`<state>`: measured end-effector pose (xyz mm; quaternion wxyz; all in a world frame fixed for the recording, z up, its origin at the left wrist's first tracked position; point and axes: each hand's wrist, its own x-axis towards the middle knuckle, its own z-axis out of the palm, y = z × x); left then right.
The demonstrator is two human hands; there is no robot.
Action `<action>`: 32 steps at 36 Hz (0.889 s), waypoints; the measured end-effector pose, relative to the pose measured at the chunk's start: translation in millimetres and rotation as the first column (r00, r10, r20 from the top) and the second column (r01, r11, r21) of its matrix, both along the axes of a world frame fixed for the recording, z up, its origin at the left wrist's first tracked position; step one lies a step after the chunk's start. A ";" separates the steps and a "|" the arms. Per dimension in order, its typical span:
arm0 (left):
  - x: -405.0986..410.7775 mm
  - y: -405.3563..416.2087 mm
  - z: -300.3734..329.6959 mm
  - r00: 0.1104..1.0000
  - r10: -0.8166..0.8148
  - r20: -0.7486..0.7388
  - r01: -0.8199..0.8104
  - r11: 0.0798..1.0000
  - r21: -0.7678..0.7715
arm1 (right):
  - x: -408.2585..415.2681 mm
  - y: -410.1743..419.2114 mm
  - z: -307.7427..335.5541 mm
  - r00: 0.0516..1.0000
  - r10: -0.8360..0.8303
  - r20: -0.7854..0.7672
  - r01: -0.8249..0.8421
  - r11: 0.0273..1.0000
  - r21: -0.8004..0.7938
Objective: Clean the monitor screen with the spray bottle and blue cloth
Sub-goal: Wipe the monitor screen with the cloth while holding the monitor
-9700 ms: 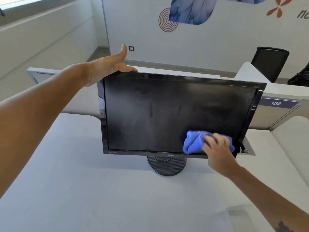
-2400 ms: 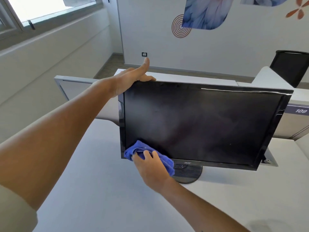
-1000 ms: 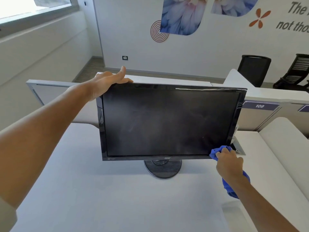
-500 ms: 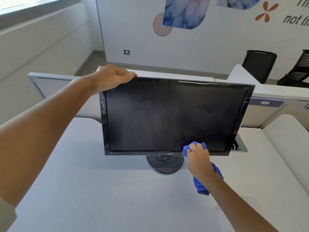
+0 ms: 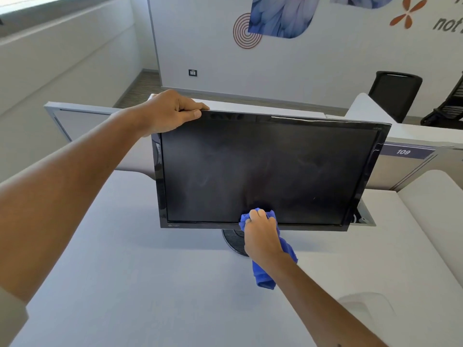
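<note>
Cloth point(image 5: 265, 274) is bunched in your right hand point(image 5: 261, 236), fingers curled tight around it, and the wad presses the glass at the lower middle of the frame, right where the screen meets the bottom bezel. A loose tail of it hangs below your wrist, above the table point(image 5: 140, 284). Your left hand point(image 5: 172, 112) is clamped over the top left corner of the monitor point(image 5: 270, 171), fingers wrapped over the edge, thumb along the front.

You look to be working the bottom strip of the screen. To do it well, keep the pad of cloth flat under your fingertips rather than balled, so it reaches into the seam along the bezel. Run long, even strokes parallel to that lower edge and let each one overlap the one before. Faint hazy streaks show across the middle of the dark glass, so plan on lighter passes there with a dry part of the cloth.

Hold firm with the upper hand; the screen leans back on its round stand point(image 5: 234, 241), and your push low down will likely rock it otherwise. The spray bottle is not clearly in view.
</note>
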<state>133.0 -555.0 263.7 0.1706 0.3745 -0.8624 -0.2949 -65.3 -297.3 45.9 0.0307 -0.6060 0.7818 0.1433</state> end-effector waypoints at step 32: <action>1.7 -3.8 -3.7 1.000 0.001 -0.028 0.000 0.999 0.035 | 80.9 -27.7 7.7 0.976 0.157 0.150 -0.135 0.980 -0.147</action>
